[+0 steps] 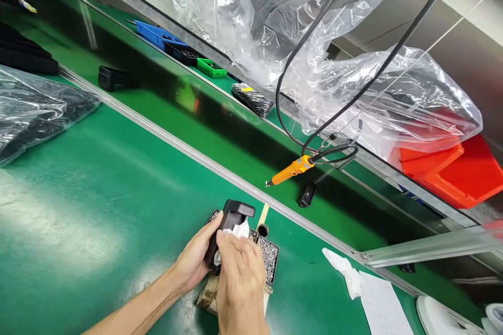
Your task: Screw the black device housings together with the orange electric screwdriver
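Note:
My left hand grips a black plastic part from its left side, holding it upright above the green table. My right hand is closed on a small white cloth and presses it against the front of the black part. Just behind and under my hands lies a small black tray of tiny silver screws.
An orange electric screwdriver hangs on a black cable above the green conveyor belt. A white cloth and paper lie to the right. A bag of black parts sits at left. Red bins and clear plastic bags lie beyond the belt.

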